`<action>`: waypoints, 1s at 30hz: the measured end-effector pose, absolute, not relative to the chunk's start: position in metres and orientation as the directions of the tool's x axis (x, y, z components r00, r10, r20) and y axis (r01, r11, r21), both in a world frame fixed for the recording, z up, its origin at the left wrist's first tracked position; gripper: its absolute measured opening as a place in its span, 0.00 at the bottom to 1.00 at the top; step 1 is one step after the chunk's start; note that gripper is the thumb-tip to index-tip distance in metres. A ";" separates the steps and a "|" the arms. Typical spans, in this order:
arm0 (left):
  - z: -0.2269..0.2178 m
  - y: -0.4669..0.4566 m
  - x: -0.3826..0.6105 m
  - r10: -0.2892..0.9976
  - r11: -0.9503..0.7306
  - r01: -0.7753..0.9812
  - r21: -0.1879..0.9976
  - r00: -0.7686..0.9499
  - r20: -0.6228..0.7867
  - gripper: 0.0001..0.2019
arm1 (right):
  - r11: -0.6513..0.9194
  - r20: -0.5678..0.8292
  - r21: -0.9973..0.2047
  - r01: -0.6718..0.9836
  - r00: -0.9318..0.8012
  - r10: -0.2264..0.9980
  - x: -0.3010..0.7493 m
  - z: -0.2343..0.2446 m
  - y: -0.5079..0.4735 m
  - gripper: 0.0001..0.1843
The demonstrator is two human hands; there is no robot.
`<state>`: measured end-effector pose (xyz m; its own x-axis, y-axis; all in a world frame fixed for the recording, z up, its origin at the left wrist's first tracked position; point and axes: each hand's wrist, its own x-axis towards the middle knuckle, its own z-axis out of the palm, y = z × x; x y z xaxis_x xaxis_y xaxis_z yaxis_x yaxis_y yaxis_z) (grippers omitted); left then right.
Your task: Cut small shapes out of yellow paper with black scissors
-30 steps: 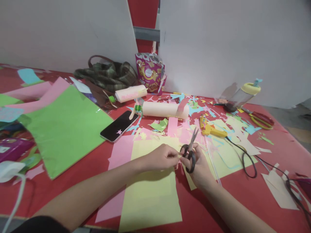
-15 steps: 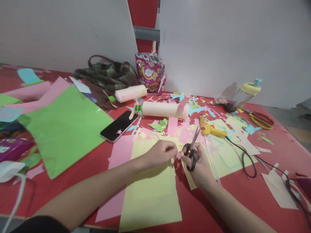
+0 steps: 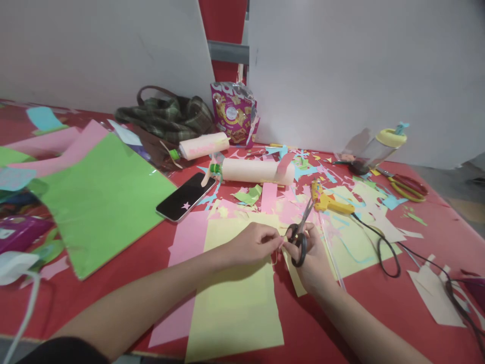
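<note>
My right hand [image 3: 315,265] is closed around the black handles of a pair of scissors [image 3: 301,236], whose blades point up and away. Its thumb and a fingertip also meet at a small pink paper piece. My left hand [image 3: 256,245] pinches that same piece from the other side, so the fingertips of both hands nearly touch and hide most of it. A thin pale string hangs below the left fingertips. Beneath the hands lie yellow paper sheets [image 3: 235,313] and a pink sheet [image 3: 174,303].
Beyond the hands are a phone [image 3: 184,198] with a pink star on it, two paper-wrapped rolls, paper scraps and a yellow glue gun [image 3: 333,205] with its black cord. Green paper [image 3: 102,197] spreads at left. A bottle [image 3: 379,149] and red-yellow scissors [image 3: 409,188] stand at right.
My left fingertips have moved slightly right, closing over the pink paper star that showed between the hands before. The right hand and scissors have barely moved.
</note>
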<state>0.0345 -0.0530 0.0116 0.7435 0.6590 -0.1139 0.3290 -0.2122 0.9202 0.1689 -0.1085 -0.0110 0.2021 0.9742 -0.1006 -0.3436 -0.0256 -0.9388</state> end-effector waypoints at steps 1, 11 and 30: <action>0.011 -0.053 0.035 0.651 -0.216 0.313 0.925 0.752 -0.103 0.16 | -0.027 -0.102 -0.936 -0.350 0.196 0.975 0.169 -0.011 -0.108 0.17; 0.011 -0.052 0.034 0.622 -0.245 0.292 0.925 0.779 -0.081 0.16 | -0.046 -0.116 -0.929 -0.367 0.172 0.978 0.171 -0.008 -0.106 0.17; 0.019 -0.040 0.027 0.733 -0.373 0.385 0.844 0.680 0.014 0.14 | -0.131 -0.138 -0.897 -0.422 -0.015 0.990 0.170 -0.009 -0.109 0.11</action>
<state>0.0270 -0.0399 0.0190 0.6798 0.7332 0.0140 0.3853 -0.3733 0.8439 0.1696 -0.1091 -0.0094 -0.0148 0.9903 -0.1380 -0.4222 -0.1313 -0.8969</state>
